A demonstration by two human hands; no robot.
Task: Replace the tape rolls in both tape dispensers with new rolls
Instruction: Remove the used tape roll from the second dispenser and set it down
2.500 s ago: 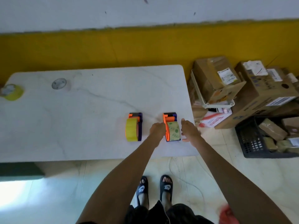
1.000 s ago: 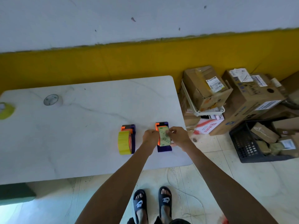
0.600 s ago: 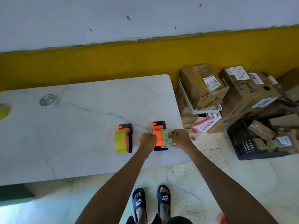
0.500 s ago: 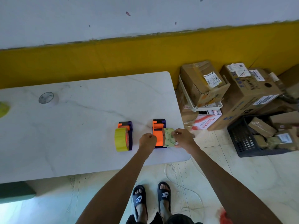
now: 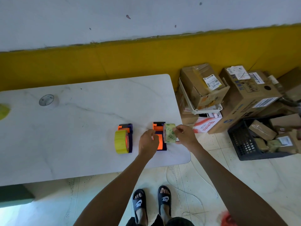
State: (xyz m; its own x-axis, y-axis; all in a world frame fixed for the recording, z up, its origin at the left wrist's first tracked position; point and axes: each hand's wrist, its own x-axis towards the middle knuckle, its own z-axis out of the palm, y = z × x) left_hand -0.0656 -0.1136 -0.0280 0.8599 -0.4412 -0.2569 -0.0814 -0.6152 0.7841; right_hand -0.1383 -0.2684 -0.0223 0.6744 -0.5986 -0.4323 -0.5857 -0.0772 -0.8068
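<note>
Two orange and purple tape dispensers stand near the front right of the white table (image 5: pixel 81 128). The left dispenser (image 5: pixel 128 128) carries a yellow roll (image 5: pixel 120 141). My left hand (image 5: pixel 148 141) rests on the left side of the right dispenser (image 5: pixel 160 141), steadying it. My right hand (image 5: pixel 184 135) grips a pale green printed tape roll (image 5: pixel 169 135), held just off the right side of that dispenser, whose orange hub is bare. A whitish roll (image 5: pixel 47 100) lies at the back left, and a yellow roll (image 5: pixel 4 110) is cut by the left edge.
Cardboard boxes (image 5: pixel 203 85) and a white wire rack (image 5: pixel 195 105) are stacked right of the table. A black crate (image 5: pixel 244 144) of parcels sits on the tiled floor. My sandalled feet (image 5: pixel 151 203) stand below the table's front edge.
My right hand has pulled the pale green roll sideways off the right dispenser's hub, while my left hand stayed on the dispenser. The left dispenser has not moved.
</note>
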